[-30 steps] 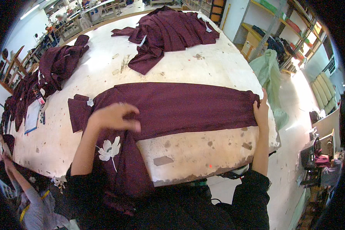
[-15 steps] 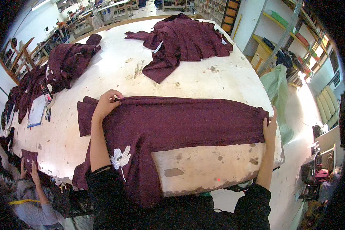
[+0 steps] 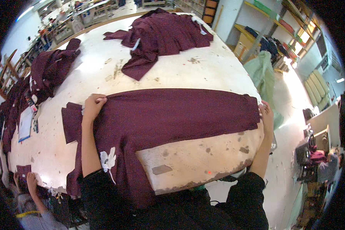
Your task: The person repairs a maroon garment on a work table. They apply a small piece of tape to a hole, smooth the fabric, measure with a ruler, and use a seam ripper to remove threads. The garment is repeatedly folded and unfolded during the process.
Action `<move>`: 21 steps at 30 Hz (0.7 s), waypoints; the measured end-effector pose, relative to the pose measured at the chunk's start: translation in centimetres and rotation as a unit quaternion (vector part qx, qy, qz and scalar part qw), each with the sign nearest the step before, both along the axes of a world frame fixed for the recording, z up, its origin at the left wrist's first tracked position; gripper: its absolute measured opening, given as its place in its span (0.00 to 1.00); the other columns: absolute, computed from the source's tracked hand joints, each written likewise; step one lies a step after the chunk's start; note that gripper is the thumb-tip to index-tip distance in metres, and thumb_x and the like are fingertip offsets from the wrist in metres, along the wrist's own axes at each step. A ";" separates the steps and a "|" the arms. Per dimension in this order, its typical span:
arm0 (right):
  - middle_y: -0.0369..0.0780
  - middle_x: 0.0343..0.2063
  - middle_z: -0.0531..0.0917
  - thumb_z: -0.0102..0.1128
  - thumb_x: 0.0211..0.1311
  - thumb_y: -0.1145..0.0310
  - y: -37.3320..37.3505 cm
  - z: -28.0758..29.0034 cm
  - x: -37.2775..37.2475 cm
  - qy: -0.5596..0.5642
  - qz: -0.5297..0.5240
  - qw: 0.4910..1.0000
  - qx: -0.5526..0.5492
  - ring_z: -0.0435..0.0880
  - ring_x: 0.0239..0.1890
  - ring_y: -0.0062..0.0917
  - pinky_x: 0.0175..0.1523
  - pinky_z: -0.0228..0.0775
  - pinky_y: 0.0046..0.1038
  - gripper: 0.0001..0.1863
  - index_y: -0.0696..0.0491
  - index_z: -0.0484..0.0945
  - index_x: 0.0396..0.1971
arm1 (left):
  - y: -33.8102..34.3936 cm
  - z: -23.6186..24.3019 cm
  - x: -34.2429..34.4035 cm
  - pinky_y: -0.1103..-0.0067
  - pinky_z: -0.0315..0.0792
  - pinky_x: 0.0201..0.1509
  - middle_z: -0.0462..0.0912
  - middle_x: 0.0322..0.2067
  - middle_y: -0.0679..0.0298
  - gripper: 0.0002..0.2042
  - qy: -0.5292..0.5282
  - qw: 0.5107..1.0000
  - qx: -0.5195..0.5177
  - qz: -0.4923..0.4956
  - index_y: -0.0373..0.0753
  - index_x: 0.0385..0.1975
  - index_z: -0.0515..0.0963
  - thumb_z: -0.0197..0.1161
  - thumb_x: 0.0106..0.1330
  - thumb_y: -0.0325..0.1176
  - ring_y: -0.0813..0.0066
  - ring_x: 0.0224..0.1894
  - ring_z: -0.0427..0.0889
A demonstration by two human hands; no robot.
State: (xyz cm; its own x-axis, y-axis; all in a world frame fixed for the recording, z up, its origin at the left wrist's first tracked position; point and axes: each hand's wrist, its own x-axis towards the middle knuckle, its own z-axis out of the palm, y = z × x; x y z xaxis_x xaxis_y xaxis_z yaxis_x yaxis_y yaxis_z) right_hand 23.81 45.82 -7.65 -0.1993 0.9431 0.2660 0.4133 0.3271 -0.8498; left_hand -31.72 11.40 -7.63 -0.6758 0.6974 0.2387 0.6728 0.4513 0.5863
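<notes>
A maroon garment (image 3: 172, 115) lies stretched sideways across the table, with a white flower motif (image 3: 108, 159) on the part that hangs toward me. At its far left edge, the fingers of my left hand (image 3: 92, 107) are pinched on the cloth. My right hand (image 3: 267, 115) is at the garment's right end, its bent fingers on the end edge near the far corner. Part of that grip is hidden. My left forearm crosses over the garment's left part.
The pale, stained table (image 3: 203, 80) bears a large maroon cloth pile (image 3: 168, 34) at the back and another pile (image 3: 51, 69) at left. A clipboard (image 3: 25, 123) lies by the left pile. Lower left, a co-worker's hand (image 3: 32, 183) holds maroon cloth. Green plastic sheeting (image 3: 261, 73) hangs at right.
The view has shifted a little to the right. My right hand has moved to the far corner of the garment's end, and that end lies more spread out. My left hand still pinches the far edge.
</notes>
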 end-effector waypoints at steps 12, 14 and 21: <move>0.35 0.11 0.73 0.55 0.60 0.57 -5.5 4.5 -0.1 -0.086 0.024 0.979 -0.181 0.71 0.08 0.17 0.12 0.60 0.19 0.14 0.52 0.69 0.26 | 0.1 -0.7 -0.3 0.81 0.70 0.34 0.81 0.26 0.63 0.06 -0.029 0.999 0.031 -0.005 0.35 0.30 0.79 0.63 0.54 0.29 0.78 0.27 0.77; 0.37 0.15 0.75 0.54 0.60 0.58 -6.1 5.3 -0.8 0.053 0.045 0.981 -0.179 0.75 0.12 0.19 0.14 0.65 0.20 0.13 0.52 0.68 0.29 | -0.3 -1.3 -0.9 0.82 0.70 0.33 0.80 0.26 0.63 0.06 -0.035 0.999 0.041 -0.009 0.35 0.30 0.79 0.63 0.53 0.28 0.78 0.27 0.76; 0.34 0.25 0.74 0.55 0.60 0.66 -5.9 4.1 2.7 0.154 0.109 0.964 -0.186 0.79 0.23 0.20 0.26 0.72 0.19 0.11 0.51 0.65 0.39 | 0.0 -1.0 -0.2 0.81 0.70 0.34 0.81 0.26 0.62 0.06 -0.025 0.999 0.025 -0.011 0.35 0.30 0.79 0.63 0.53 0.29 0.76 0.27 0.77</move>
State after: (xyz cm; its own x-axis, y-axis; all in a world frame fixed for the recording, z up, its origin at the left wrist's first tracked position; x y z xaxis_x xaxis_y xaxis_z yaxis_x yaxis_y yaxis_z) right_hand 26.47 39.91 -3.58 -0.3693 0.9293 -0.0046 0.0785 0.0262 -0.9966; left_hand -31.90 11.42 -8.60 -0.6729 0.6999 0.2394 0.6513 0.4071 0.6403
